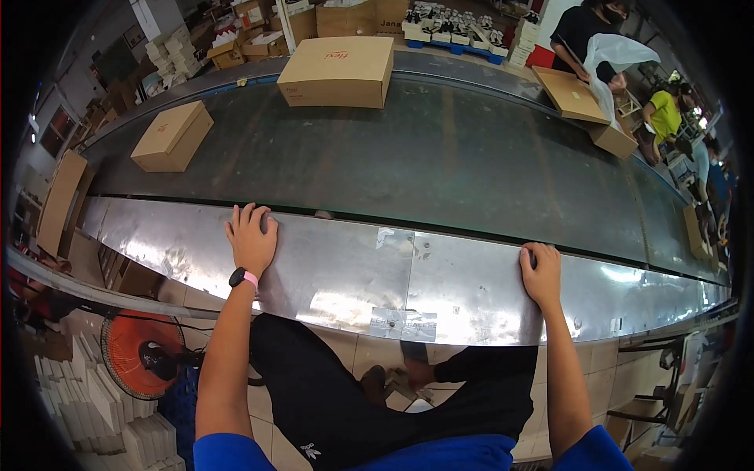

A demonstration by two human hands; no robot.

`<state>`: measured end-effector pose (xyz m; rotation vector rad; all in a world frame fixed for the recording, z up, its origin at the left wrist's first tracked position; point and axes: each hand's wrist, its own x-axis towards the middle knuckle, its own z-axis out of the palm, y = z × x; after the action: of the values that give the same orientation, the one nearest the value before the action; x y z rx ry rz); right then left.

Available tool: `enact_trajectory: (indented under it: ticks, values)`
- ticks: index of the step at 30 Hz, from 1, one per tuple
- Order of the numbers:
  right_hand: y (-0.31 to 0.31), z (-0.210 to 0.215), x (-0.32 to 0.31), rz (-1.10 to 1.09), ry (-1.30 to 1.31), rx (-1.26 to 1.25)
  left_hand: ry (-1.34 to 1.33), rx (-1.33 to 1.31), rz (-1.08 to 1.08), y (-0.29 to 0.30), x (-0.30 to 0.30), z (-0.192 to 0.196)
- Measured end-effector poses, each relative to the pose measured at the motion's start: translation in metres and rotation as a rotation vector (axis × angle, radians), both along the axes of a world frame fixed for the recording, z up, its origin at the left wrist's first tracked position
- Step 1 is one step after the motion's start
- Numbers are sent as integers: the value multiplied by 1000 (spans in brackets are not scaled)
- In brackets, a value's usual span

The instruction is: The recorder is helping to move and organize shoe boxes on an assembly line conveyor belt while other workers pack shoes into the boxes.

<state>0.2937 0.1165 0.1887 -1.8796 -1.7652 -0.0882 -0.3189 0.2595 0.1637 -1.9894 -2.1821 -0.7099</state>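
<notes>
**Both hands flat on the steel edge of a conveyor line**

Head view. Left hand [251, 238] lies palm down on the metal ledge [440, 286] that runs along the near side of the conveyor belt [440, 165]; fingers spread and extended, fingertips at the belt's edge, gripping nothing. A black watch with a pink strap [243, 278] sits on that wrist. Right hand [541, 272] rests on the same ledge well apart to the right, fingers curled loosely over the far lip, holding nothing.

On the dark belt: a small closed cardboard box [172, 136] at far left, and a larger closed cardboard box [338, 71] at the far side near centre, both well apart from the hands. At upper right another person in a black top [580, 31] handles an open flat box [569, 93] with white wrapping [616, 55].

Below the ledge: the wearer's dark trousers [330, 392], tiled floor, an orange fan [141, 353] at lower left beside stacks of white boxes [102, 408]
</notes>
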Motion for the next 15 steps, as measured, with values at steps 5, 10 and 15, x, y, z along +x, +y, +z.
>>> enact_trajectory:
  ticks: [5, 10, 15]
  values:
    - [1, -2, 2, 1, 1, -3, -15, 16, -14, 1, -1, -1]
    - [0, 0, 1, 0, -1, -17, -14, 15, -8, 0, -1, -1]
    - [0, 1, 0, 11, -13, 1, -16, 15, -11, 0, -1, -1]
